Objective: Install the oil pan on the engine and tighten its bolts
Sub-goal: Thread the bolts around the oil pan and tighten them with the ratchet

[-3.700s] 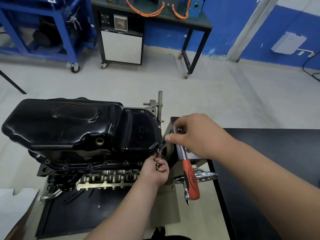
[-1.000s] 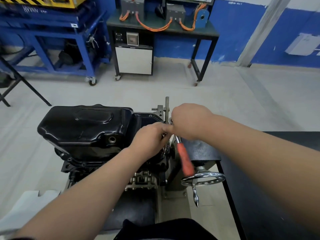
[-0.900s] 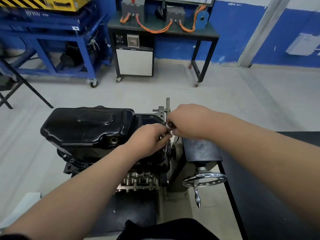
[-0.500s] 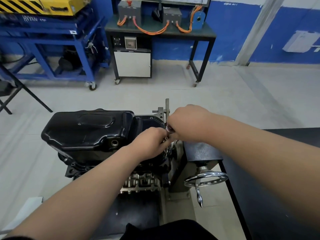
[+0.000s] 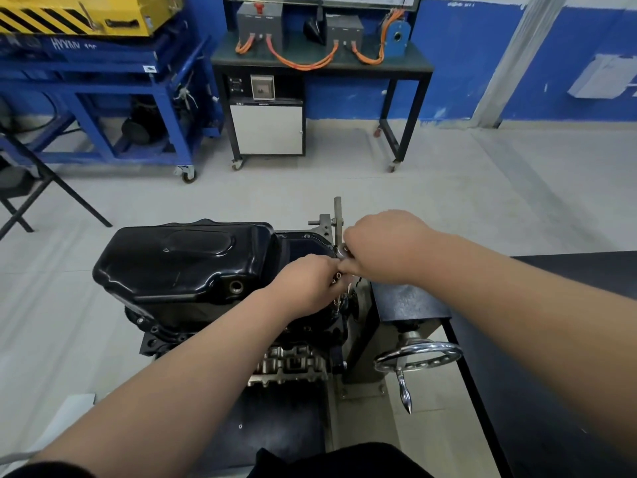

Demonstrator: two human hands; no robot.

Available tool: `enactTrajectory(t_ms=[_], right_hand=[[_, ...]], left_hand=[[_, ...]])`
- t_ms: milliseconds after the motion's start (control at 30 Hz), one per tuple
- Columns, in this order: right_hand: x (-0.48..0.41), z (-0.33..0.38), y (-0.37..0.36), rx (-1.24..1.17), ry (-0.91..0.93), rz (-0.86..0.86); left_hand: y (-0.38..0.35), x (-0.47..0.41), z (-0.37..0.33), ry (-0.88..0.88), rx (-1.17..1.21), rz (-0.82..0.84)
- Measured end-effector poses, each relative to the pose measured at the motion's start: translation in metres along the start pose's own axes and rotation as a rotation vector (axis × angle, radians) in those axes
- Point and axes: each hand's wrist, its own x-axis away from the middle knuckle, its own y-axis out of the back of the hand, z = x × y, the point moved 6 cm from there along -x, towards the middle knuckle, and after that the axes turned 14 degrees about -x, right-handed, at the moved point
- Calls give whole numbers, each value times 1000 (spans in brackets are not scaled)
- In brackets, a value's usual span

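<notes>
Low in the frame a black mat [image 5: 275, 426] lies under the engine [image 5: 289, 363], whose bare metal side faces the camera at lower centre. Right of it a chrome handwheel [image 5: 418, 355] sticks out from the grey stand [image 5: 406, 301], and a black counter [image 5: 568, 305] runs along the right edge.

Both forearms reach in from below and meet at centre frame, at the right end of the pan [image 5: 179, 260]. The black pan sits on top of the engine, left of centre, its drain hole [image 5: 236, 287] facing the camera. The left hand [image 5: 306, 284] rests against the pan's right end, its fingers curled around small bolts [image 5: 337, 277]. The right hand [image 5: 386, 246] touches it from the upper right, with its fingers closed around a metal tool [image 5: 343, 251]. Only the tool's head shows; the rest is hidden by the hand.

Beyond lies pale floor [image 5: 482, 201]. A folding chair [image 5: 34, 188] stands at the left edge. At the top left is a blue cart [image 5: 103, 98] carrying a yellow machine [image 5: 69, 15]. At top centre a far counter [image 5: 320, 63] holds grey boxes joined by orange cables [image 5: 300, 62] against a blue wall [image 5: 465, 46].
</notes>
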Motion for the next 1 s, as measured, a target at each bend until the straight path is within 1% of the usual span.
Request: enactTrajectory(t_ms=[67,100,233,267,300,400,433,467,567,600,633,667,733,767,800,900,933,967,1000], right_hand=[[0,1,-6,-35,-149,-4],[-1,2,-9,-36,-159,2],[-2,-2,-2,28,61,23],[0,-4,-1,18,76,17],[3,-6,-1,21,53,2],[9,-5,-8,-80,-156,-58],[9,-3,-11,-97,-177,-56],[7,-1,-11,-87,-139,-61],[3,1,0,-13,100,-27],[4,-1,2,0,137,-29],[6,-3,1,17,121,-33],[7,-5,-1,14,57,-51],[8,-9,-9,-76,-156,-71],[8,-9,-12,-115,-215,-69],[6,-8,-13,-113,-199,-62],[2,-3,-1,-23,67,-42],[3,-3,2,-3,111,-43],[4,-3,1,22,108,-42],[5,-2,-1,27,55,-46]], left_hand=[[0,1,1,15,26,-10],[-1,1,1,16,24,-6],[-2,0,-10,-33,-63,24],[-1,0,-11,-29,-55,33],[-1,-1,-11,-12,-26,33],[-2,0,-8,58,27,13],[-3,0,-7,68,27,13],[-4,0,-7,67,11,19],[-6,-1,-10,16,-49,57],[-5,-1,-10,12,-44,66],[-4,-1,-10,13,-23,58],[-3,-1,-9,23,4,41],[0,0,-7,51,18,1],[1,0,-6,56,9,-7],[0,1,-6,49,-3,-5],[-2,0,-9,-4,-53,57],[-1,1,-9,-3,-42,73],[0,1,-9,1,-9,72],[1,2,-8,17,30,62]])
